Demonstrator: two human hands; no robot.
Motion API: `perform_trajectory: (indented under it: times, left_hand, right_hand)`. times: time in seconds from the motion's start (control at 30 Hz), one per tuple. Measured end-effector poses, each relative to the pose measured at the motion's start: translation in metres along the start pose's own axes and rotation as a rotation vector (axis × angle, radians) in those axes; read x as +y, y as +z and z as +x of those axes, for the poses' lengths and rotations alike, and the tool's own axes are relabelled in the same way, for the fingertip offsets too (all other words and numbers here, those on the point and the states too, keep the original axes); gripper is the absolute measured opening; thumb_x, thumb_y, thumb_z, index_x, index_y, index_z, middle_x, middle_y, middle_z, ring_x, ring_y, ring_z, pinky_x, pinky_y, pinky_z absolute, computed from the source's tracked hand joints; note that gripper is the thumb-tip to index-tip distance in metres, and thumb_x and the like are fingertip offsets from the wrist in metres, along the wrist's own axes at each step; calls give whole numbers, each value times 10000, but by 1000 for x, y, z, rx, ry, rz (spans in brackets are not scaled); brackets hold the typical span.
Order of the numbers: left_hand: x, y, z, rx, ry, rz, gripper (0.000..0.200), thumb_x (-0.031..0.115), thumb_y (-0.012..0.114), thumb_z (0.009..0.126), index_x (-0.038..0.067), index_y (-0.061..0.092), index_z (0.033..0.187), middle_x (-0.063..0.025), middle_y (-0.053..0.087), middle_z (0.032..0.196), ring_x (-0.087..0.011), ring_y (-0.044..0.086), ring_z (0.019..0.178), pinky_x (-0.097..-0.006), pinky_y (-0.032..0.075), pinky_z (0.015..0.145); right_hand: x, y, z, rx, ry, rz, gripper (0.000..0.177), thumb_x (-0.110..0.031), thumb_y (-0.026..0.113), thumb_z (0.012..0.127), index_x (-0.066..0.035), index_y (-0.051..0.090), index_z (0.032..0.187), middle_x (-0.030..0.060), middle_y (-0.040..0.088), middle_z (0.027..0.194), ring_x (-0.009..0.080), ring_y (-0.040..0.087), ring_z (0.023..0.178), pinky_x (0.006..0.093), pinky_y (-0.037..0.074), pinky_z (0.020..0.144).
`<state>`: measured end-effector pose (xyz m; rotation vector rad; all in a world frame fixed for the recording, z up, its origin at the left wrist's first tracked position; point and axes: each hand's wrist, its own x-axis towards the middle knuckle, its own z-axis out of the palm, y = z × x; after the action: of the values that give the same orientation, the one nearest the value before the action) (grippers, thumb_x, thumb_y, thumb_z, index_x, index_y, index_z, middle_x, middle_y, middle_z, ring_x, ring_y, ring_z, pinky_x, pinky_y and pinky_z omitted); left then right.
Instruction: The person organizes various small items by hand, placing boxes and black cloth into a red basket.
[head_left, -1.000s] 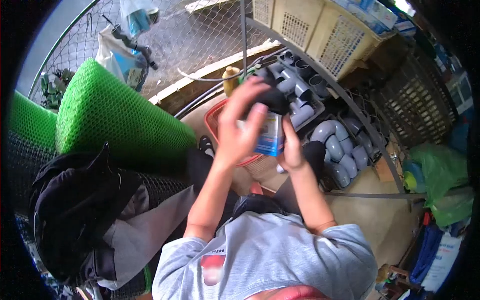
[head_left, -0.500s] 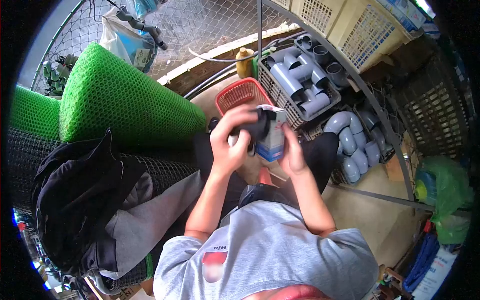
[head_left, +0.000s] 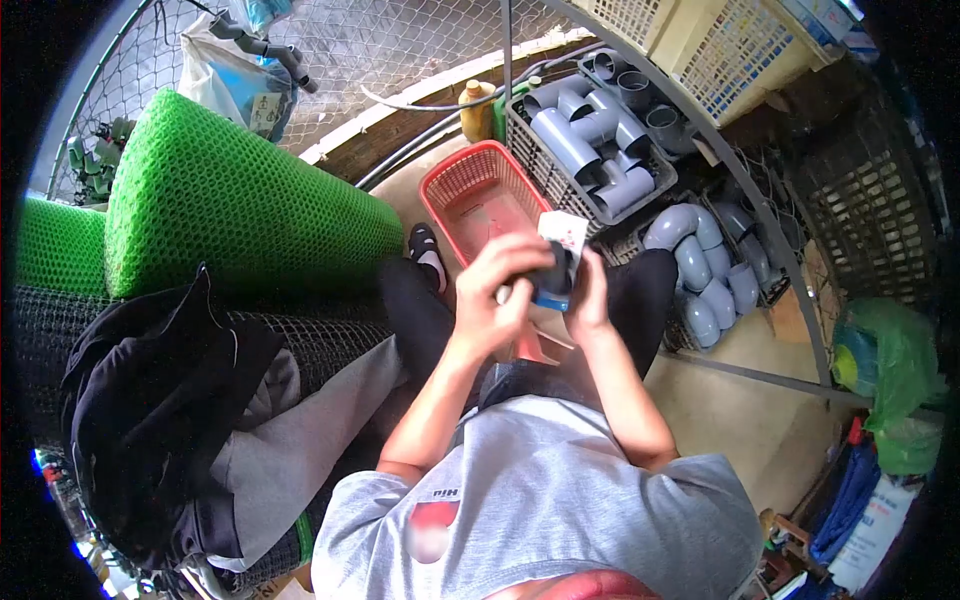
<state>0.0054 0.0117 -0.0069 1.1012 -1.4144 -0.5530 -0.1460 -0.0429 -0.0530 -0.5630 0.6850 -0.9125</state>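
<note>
In the middle of the head view, my left hand [head_left: 492,288] is wrapped round a dark, rounded object [head_left: 550,270] whose kind I cannot tell through the motion blur. A small white-and-blue cardboard box [head_left: 566,230] is right behind it, with red print on its upper face. My right hand [head_left: 591,297] grips the box along its right side. The dark object overlaps the front of the box in this view. Just beyond my hands, a red plastic basket [head_left: 484,165] sits on the floor.
Grey pipe fittings [head_left: 567,143] fill a crate beyond the basket, with elbow fittings [head_left: 695,262] at right. Green mesh rolls [head_left: 235,190] lie at left, beside a dark jacket [head_left: 165,400]. A metal frame bar [head_left: 750,374] crosses at right. A yellow bottle [head_left: 477,112] stands behind the basket.
Both hands have shifted slightly right and down, and the box has tilted so its printed white face shows. More of the red basket's inside is visible.
</note>
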Motion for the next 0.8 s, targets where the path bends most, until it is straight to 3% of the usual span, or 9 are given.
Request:
perform_trajectory:
  times: [0.1,0.23,0.33,0.4,0.43,0.53,0.6,0.67,0.8]
  left_hand:
    - [11,5,14,-53,3,185,611,-49,516,763,45,648,1352,-200,581,1456,-380,465,1453,-493,357,1204]
    - [8,16,-11,-356,144,237,669,-31,529,733,69,631,1387,-169,516,1536,-378,387,1501,-522,281,1257]
    - [7,13,-20,-449,74,35,468,-17,541,743,23,741,1164,-168,674,1330,-356,559,1363,-497,411,1180]
    - [-4,-8,-13,-468,-98,-222,373,-16,523,753,-2,759,1041,-155,738,1155,-310,678,1189,-443,501,1084]
    - [-2,-14,-10,-311,-149,-284,368,-23,484,762,-13,754,1013,-132,751,1089,-251,709,1091,-385,525,1029]
    - [4,-14,5,82,-199,-142,538,-40,457,790,-3,660,1287,-153,675,1312,-256,618,1269,-363,440,1122]
    - [4,-4,10,75,-92,-96,546,-47,493,814,-6,616,1345,-187,605,1405,-324,523,1395,-438,368,1195]
    - [2,14,0,-159,57,86,543,-24,548,826,5,608,1365,-181,591,1425,-364,480,1432,-504,331,1220]
    - [7,22,-13,-363,109,128,475,20,614,794,33,684,1263,-139,656,1339,-353,523,1395,-533,353,1208]
  right_hand:
    - [17,-11,1,-66,-38,-156,496,-405,429,1086,-69,501,1443,53,636,1277,155,641,1144,329,529,980]
    - [17,-23,2,-144,116,314,530,-559,441,1062,-119,582,1320,82,633,1246,217,628,1168,373,501,1022]
    - [6,-45,21,-312,244,621,561,-598,464,1015,-106,639,1222,98,708,1054,249,695,991,407,562,929]
    - [0,-27,2,100,101,238,583,-542,458,1016,-65,622,1308,113,726,1122,252,708,1048,421,564,941]
    - [-6,-17,-4,66,109,226,568,-513,491,1010,-62,609,1334,115,719,1162,251,694,1096,420,555,963]
    - [4,-20,-5,1,-43,2,531,-400,601,1023,-82,520,1440,89,652,1308,236,655,1189,419,535,1018]
    - [7,-20,-3,-48,-146,-165,542,-482,534,1056,-114,504,1453,89,632,1334,230,660,1174,424,544,1007]
    - [5,4,-4,28,-1,197,663,-675,364,1047,-133,569,1370,113,662,1235,238,698,1027,436,579,929]
    - [9,-34,18,-181,-6,474,695,-666,354,1048,-75,631,1287,82,705,1131,228,705,993,413,576,922]
